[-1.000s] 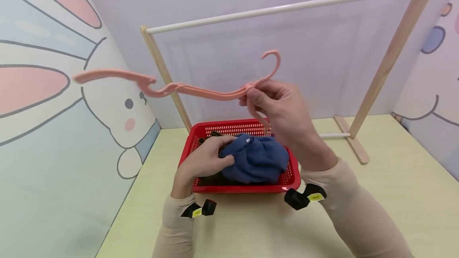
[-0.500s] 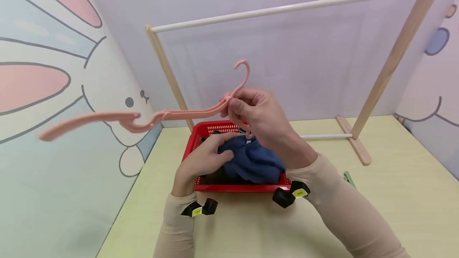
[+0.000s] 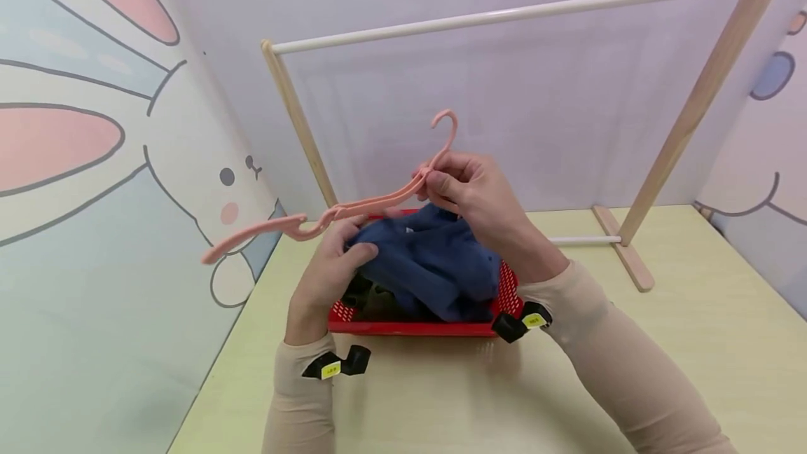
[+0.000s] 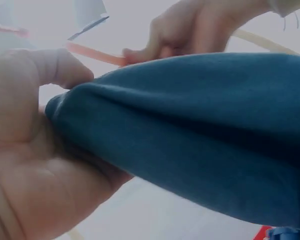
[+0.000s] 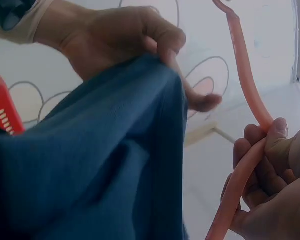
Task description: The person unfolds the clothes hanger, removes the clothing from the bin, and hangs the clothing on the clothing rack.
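Note:
A pink clothes hanger [image 3: 372, 207] slants above the basket, its hook up and one long arm reaching down to the left. My right hand [image 3: 488, 205] pinches it at the neck, just under the hook. In the left hand [image 3: 323, 273] is a fold of a blue garment [image 3: 431, 265], held between thumb and fingers and lifted at its left end. In the left wrist view the blue cloth [image 4: 190, 130] runs from the thumb across the picture. The right wrist view shows the hanger [image 5: 244, 70] beside the raised cloth [image 5: 140, 150]. Most of the garment lies bunched over the red basket.
The red basket [image 3: 410, 328] stands on the pale table, with dark cloth [image 3: 378, 305] under the blue garment. Behind it rises a rack with a white rod [image 3: 504, 17] and wooden posts [image 3: 696, 107]. A rabbit-painted wall [image 3: 157, 342] borders the left side.
My left hand has taken hold of the blue garment and pulled its edge up and left. The hanger swung left and down, then came partly back right with its long arm lower.

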{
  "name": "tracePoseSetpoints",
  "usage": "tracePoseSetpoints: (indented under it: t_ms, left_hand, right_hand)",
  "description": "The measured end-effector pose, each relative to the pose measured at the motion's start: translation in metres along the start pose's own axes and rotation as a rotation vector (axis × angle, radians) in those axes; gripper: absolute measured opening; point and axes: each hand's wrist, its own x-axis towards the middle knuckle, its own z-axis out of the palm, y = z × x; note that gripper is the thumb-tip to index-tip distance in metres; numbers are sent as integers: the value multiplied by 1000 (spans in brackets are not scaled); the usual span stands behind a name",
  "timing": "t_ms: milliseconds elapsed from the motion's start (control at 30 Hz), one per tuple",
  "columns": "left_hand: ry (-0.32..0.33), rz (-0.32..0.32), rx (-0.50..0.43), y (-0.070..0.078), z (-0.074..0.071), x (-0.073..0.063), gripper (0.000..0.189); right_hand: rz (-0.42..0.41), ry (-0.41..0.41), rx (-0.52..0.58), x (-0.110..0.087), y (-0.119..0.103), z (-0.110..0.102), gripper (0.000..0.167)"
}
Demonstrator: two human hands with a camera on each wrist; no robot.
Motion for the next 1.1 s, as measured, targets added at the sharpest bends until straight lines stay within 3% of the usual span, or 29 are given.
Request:
tracePoseSetpoints:
  t_ms: [133,233,333,433,533,633,700,800,967,1100]
  left_hand:
    - [47,52,-65,0,-12,-3,39]
    - [102,21,-35,0,-16,-4,36]
    - [204,-76,82,-1,-17,-5,34]
    - [290,-163,280,-5,-17,-3,34]
    - [340,-201,443,-8,-16,0,31]
    - [395,-212,528,-11,-13,3,26]
    - [439,-194,517,-12,-10,4,21]
    - [492,-117,458,-13,-7,6,14]
    - [463,33,342,-11,2,9,11]
    - [495,77,325,-11,10,11,9]
  right_hand:
    - [19,65,-33,1,0,-11,18]
    - [-2,108,-60,-1,-4,-20,18]
    - [-75,125,-88,-2,-15,-27,18]
    - [-149,106,-83,-3,-34,-31,18]
    - [-195,94,-65,-4,-55,-31,17]
    - [-257,124,-78,-4,-71,-28,16]
    - [-298,161,-100,-4,-78,-28,15]
    - [-343,209,-105,-6,-81,-28,15]
    - [-370,263,16,-8,-73,-27,21]
    - [-381,290,104,-10,-60,-24,30]
